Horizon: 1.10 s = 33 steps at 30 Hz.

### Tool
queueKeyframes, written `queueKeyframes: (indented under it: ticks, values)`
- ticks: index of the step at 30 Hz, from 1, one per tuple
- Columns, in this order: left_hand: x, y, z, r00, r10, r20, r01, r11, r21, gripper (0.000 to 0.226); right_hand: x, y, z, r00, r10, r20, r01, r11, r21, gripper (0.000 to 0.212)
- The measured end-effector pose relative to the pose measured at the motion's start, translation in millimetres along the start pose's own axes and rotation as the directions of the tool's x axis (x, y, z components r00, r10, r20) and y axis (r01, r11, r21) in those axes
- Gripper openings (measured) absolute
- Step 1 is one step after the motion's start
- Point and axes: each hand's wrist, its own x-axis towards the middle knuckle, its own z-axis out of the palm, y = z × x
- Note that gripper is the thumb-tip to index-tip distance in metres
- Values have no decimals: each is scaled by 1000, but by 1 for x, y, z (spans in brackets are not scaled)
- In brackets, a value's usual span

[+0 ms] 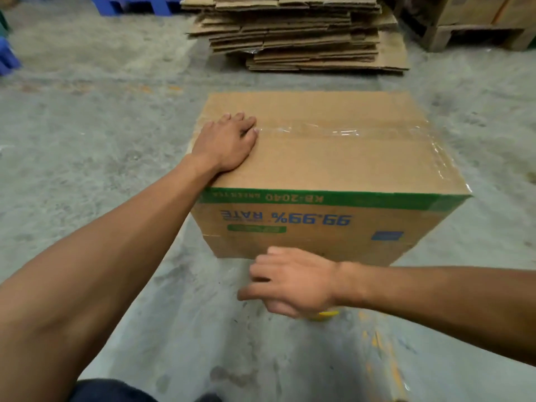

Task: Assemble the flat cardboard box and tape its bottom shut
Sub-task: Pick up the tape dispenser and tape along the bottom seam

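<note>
The cardboard box (333,161) stands assembled on the concrete floor, upside down, its printed text inverted. A strip of clear tape (342,129) runs along the seam of the upward-facing flaps and down the right side. My left hand (226,142) lies flat on the box's left end, fingertips on the start of the tape. My right hand (290,281) hovers low in front of the box, blurred, fingers pointing left. A small yellow object (327,313) peeks out under its palm; I cannot tell whether the hand grips it.
A tall stack of flat cardboard sheets (298,33) lies on the floor behind the box. Blue plastic pallets (133,5) sit at the far left, a wooden pallet with cartons (475,27) at the far right. My dark trouser knee (113,391) shows at the bottom.
</note>
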Motion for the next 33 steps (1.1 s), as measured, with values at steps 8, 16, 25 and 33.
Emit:
queueKeyframes:
  ticks: [8, 16, 25, 33]
  values:
    - [0, -3, 1, 1000, 1, 12, -1, 1000, -16, 54, -82, -7, 82, 724, 507, 468, -581, 813, 19, 66]
    - [0, -3, 1, 1000, 4, 6, -4, 999, -39, 54, -87, -2, 101, 639, 496, 588, -632, 775, 33, 83]
    - [0, -3, 0, 1000, 6, 16, -5, 1000, -26, 54, -83, 9, 92, 639, 423, 643, -620, 778, 104, 90]
    - [-1, -2, -2, 1000, 4, 30, -3, 999, -45, 54, -38, 11, 28, 627, 413, 661, -748, 555, 363, 47]
